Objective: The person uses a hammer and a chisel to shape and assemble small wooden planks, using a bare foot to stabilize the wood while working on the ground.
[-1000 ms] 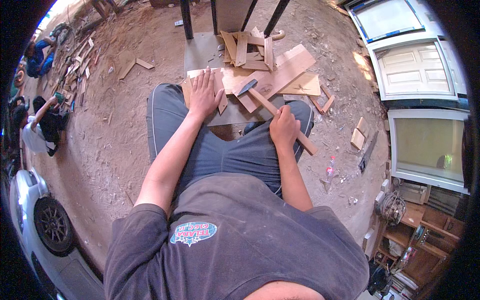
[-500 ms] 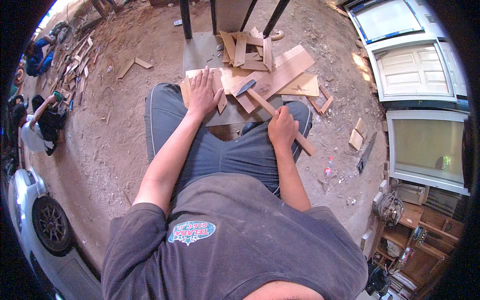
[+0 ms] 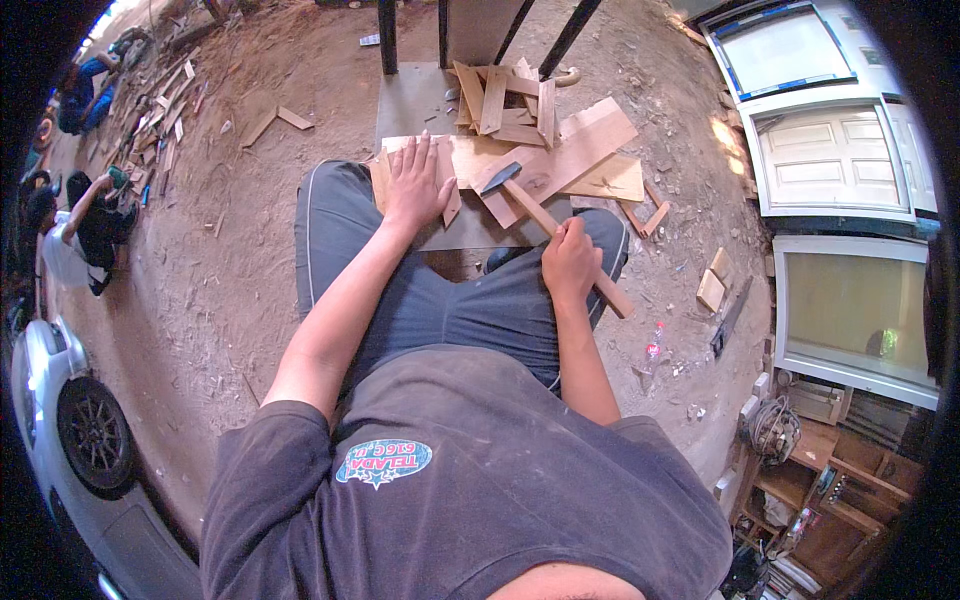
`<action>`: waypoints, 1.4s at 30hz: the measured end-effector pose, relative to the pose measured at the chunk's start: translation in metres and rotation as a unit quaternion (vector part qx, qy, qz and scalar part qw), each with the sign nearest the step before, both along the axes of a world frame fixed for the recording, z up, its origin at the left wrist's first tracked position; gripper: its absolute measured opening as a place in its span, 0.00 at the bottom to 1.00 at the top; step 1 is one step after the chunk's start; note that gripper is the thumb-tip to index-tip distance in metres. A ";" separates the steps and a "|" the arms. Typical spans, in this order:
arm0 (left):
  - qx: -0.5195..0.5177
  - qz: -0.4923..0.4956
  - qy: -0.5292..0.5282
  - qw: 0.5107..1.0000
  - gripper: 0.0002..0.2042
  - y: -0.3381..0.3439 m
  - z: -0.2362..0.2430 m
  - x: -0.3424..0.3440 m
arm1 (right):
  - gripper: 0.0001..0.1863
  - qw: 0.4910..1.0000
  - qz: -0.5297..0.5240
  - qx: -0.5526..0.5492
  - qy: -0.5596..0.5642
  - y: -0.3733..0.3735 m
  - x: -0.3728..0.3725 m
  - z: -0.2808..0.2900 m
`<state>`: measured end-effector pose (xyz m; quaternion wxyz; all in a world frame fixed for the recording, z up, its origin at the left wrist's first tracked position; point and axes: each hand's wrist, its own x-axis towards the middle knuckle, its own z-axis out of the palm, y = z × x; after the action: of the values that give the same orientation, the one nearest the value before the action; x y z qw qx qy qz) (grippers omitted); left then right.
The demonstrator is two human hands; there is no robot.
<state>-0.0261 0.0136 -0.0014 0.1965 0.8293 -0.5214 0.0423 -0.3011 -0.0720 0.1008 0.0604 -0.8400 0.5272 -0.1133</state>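
My left hand (image 3: pixel 415 190) lies palm down, fingers stretched, on short pieces of wood (image 3: pixel 450 205) over a grey board (image 3: pixel 407 100) in front of my crossed legs. My right hand (image 3: pixel 570 258) is closed round the wooden handle of a hammer (image 3: pixel 532 205). The hammer's dark head (image 3: pixel 500 176) is over a reddish plank (image 3: pixel 590 130), which lies slanted across a paler board (image 3: pixel 615 178). Beyond them is a jumbled pile of small wooden slats (image 3: pixel 493 100) with cut ends.
Black metal legs (image 3: pixel 390 40) stand ahead. At left are co-workers (image 3: pixel 70 240), wood scraps (image 3: pixel 165 120) and a silver car (image 3: pixel 140 530). At right are white-framed panels (image 3: pixel 850 300), wood blocks (image 3: pixel 710 288), a plastic bottle (image 3: pixel 655 342), coiled cable (image 3: pixel 775 435) and a wooden cabinet (image 3: pixel 840 485).
The head view has shifted slightly, moving the scene a little within the picture. My hands and the hammer keep nearly the same positions on and over the wood.
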 end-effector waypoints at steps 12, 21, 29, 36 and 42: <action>0.002 -0.003 0.012 1.000 0.40 0.000 0.006 0.004 | 0.06 1.000 -0.001 -0.005 -0.026 0.000 -0.002 -0.003; 0.006 -0.008 0.031 0.999 0.40 0.000 0.014 0.010 | 0.07 0.999 0.013 -0.032 -0.040 -0.002 -0.005 -0.006; -0.013 -0.012 0.047 0.999 0.42 0.004 0.012 0.018 | 0.07 0.947 0.027 0.087 -0.309 0.012 0.015 0.036; -0.007 -0.005 0.083 0.997 0.42 -0.001 0.018 0.018 | 0.07 0.850 0.061 0.275 -0.445 -0.001 0.074 0.022; -0.025 0.013 0.080 0.996 0.42 0.000 0.018 0.013 | 0.07 0.823 0.111 0.384 -0.403 -0.027 0.124 0.014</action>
<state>-0.0133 0.0137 0.0163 0.2573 0.8315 -0.4923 -0.0085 -0.1769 -0.0988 0.1151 0.5977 -0.6810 0.3600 -0.2225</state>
